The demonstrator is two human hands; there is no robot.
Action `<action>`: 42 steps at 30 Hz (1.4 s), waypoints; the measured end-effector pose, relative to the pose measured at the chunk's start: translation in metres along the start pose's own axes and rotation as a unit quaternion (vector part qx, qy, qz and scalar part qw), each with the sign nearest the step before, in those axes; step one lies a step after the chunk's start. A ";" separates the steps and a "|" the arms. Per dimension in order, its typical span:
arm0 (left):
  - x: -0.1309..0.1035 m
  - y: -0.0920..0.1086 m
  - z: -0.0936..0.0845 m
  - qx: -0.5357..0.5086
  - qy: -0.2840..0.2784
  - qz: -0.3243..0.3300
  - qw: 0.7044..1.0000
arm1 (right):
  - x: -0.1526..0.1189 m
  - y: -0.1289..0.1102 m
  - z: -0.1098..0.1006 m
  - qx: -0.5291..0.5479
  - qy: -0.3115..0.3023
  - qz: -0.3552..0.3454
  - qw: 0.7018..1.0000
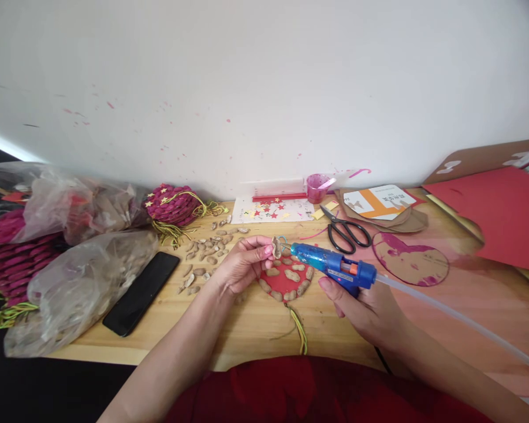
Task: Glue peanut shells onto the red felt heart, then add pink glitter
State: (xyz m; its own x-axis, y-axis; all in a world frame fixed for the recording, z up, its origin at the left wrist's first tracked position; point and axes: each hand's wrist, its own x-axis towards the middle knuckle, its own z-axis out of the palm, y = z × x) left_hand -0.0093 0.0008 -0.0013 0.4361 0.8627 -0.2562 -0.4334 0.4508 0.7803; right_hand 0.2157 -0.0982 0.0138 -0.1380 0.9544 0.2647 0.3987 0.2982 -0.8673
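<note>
Between the thumb and fingers of my left hand (250, 261) is a peanut shell (276, 248), its hollow side facing right. My right hand (365, 306) grips a blue hot glue gun (335, 265), with a long translucent glue stick (458, 320) running out of its back. The gun's nozzle points left, at or very near the shell. Below them lies a red disc (286, 285) with peanut shells around its edge and on its face. A yellow-green tassel (300, 333) hangs from its near side. My hands and the gun partly hide the disc.
Loose peanut shells (207, 249) are scattered left of the disc, beyond a black phone (141, 292). Plastic bags (88, 288) and purple woven pieces (24, 270) crowd the left. Behind are star cutouts (273, 207), a pink cup (317, 188) and scissors (346, 230); red card (502, 205) lies right.
</note>
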 end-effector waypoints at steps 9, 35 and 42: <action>0.000 0.001 0.002 -0.002 -0.001 0.002 1.000 | 0.003 -0.001 -0.001 0.003 -0.010 -0.009 1.000; -0.001 0.002 -0.001 -0.003 -0.004 0.019 1.000 | -0.002 0.000 0.000 -0.010 -0.015 0.014 1.000; -0.001 0.001 -0.001 -0.001 0.000 0.023 1.000 | -0.001 -0.001 0.000 -0.019 -0.010 0.017 1.000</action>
State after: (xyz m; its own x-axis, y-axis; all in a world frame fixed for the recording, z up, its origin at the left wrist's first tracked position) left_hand -0.0110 0.0005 -0.0002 0.4150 0.8828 -0.2199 -0.4554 0.4108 0.7899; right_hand 0.2150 -0.0997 0.0145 -0.1417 0.9636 0.2268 0.4368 0.2665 -0.8592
